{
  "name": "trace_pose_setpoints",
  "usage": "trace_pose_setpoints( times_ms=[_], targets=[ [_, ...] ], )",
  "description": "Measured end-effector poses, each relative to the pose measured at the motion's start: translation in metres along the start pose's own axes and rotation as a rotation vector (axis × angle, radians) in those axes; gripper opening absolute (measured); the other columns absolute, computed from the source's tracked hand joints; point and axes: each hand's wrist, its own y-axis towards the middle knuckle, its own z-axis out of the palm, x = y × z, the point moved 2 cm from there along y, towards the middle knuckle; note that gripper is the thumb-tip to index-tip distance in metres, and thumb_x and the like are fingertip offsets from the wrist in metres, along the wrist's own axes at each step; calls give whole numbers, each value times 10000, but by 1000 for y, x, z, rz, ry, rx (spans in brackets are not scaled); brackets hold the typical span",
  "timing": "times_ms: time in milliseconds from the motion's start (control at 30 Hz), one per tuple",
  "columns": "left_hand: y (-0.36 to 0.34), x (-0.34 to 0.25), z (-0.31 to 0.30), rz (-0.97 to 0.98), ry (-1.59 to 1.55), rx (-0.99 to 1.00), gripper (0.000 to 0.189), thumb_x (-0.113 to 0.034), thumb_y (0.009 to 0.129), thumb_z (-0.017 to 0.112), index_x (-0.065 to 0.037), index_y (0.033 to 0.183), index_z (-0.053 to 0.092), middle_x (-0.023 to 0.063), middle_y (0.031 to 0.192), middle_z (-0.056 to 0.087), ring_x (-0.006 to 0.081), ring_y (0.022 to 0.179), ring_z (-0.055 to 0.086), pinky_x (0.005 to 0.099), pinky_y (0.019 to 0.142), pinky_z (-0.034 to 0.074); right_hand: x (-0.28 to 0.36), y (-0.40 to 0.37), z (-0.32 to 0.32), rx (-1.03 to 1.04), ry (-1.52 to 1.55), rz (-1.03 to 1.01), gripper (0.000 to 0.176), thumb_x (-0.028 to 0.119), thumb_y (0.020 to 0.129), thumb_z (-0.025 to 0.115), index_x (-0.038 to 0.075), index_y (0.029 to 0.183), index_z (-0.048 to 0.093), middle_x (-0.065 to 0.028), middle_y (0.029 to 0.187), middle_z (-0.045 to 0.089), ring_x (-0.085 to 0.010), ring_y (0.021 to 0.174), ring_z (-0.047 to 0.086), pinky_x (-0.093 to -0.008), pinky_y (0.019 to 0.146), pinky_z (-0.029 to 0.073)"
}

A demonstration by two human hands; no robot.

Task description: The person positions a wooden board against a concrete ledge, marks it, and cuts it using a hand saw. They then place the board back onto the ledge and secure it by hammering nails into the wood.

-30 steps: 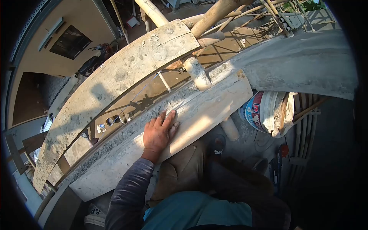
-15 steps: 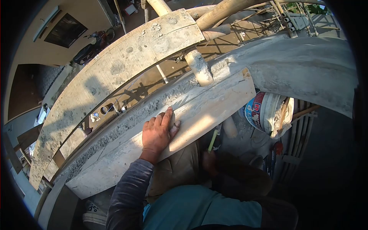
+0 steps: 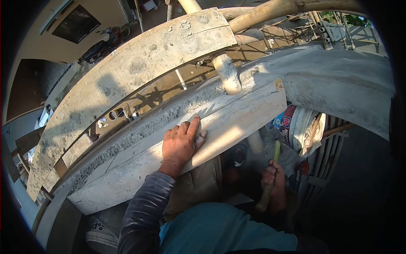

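A long pale wooden board (image 3: 237, 114), smeared with cement, stands along the inner side of a curved concrete ledge. My left hand (image 3: 181, 143) grips its upper edge near the middle, fingers bent over the top. My right hand (image 3: 274, 180) is closed around a hammer (image 3: 264, 195) with a ribbed grip and a yellow-green shaft, held upright at the lower right of the board. The hammer's head cannot be made out. A nail (image 3: 275, 91) sticks out near the board's right end.
Rough wet mortar (image 3: 169, 116) lines the ledge. Beyond it runs a mortar-spotted plank (image 3: 139, 63) beside bamboo poles (image 3: 287, 12). A paint bucket (image 3: 294, 127) stands to the right. Far below lie the ground and a motorcycle (image 3: 108, 42).
My right hand has risen and moved right with the hammer, out of the shadow by my knee. My left hand stays on the board; the whole view has shifted slightly.
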Motion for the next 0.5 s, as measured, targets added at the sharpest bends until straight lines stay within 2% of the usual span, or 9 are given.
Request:
trace_pose_setpoints(
  times_ms=[33,67,133,233,400,500],
  targets=[
    [0,0,0,3,2,7,533,-460,845,585,-170,1285,506,42,974,609,221,808,596,351,706,462,-2,-3,17,27,152,72,243,260,970,423,62,1007,560,1,674,520,-116,528,476,-276,485,432],
    [1,0,0,7,3,14,532,-459,845,586,-168,1283,507,46,981,611,222,806,597,349,702,463,-5,-2,31,20,147,73,243,260,970,423,62,1007,560,1,674,520,-116,528,476,-276,485,432],
    [1,-1,1,9,-5,25,533,-459,845,587,-167,1284,507,46,984,611,221,804,598,348,698,464,-14,0,54,0,426,131,257,273,963,439,32,982,524,19,660,496,-92,527,469,-251,499,441],
    [2,0,0,0,-13,49,535,-450,846,588,-172,1295,502,39,981,606,218,817,593,351,722,458,-25,6,79,23,543,110,253,273,965,441,29,960,507,22,663,490,-83,534,478,-240,501,445],
    [1,1,0,-25,-29,94,531,-443,853,582,-179,1305,497,33,981,600,219,835,588,354,748,453,-31,9,93,50,525,44,255,271,967,442,25,966,505,9,680,503,-87,538,490,-242,490,451],
    [2,2,2,10,-31,48,532,-457,844,582,-172,1286,505,49,985,606,226,807,597,354,698,467,-31,9,95,80,500,32,261,261,967,442,11,977,517,-9,697,522,-95,537,493,-243,478,449]
  ],
)
